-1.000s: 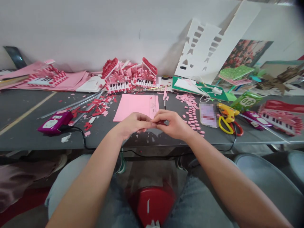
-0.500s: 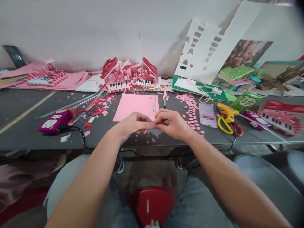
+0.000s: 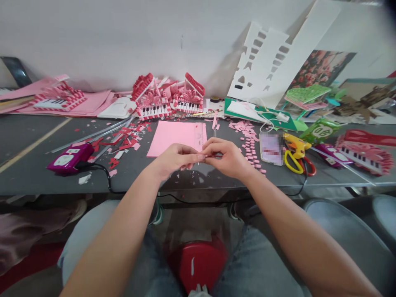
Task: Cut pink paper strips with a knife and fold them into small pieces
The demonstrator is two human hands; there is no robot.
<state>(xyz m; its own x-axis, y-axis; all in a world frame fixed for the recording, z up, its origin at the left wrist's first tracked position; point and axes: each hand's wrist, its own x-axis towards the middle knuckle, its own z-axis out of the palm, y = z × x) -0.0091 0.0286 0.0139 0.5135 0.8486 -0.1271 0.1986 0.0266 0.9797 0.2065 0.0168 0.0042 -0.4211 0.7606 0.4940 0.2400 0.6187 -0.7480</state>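
Note:
My left hand (image 3: 177,160) and my right hand (image 3: 225,158) meet fingertip to fingertip above the table's front part. Both are closed in a pinch, and whatever sits between the fingertips is too small to make out. Just behind them lie pink sheets (image 3: 170,136) with a clear ruler (image 3: 199,134) on their right side. Beyond my right hand are tweezers (image 3: 215,131), partly hidden by it. To its right, small pink paper rolls (image 3: 250,152) stand in rows, with loose pink paper pieces (image 3: 243,128) behind them.
Paper piano models (image 3: 154,103) stand at the back. Red and pink scraps (image 3: 126,140) and a purple power socket (image 3: 69,159) lie at left. On the right are a phone (image 3: 271,148), yellow scissors (image 3: 293,161), a yellow glue gun (image 3: 297,144) and a green packet (image 3: 321,130).
The fingers of both hands have shifted slightly against each other while staying pinched together. The things on the table lie as before.

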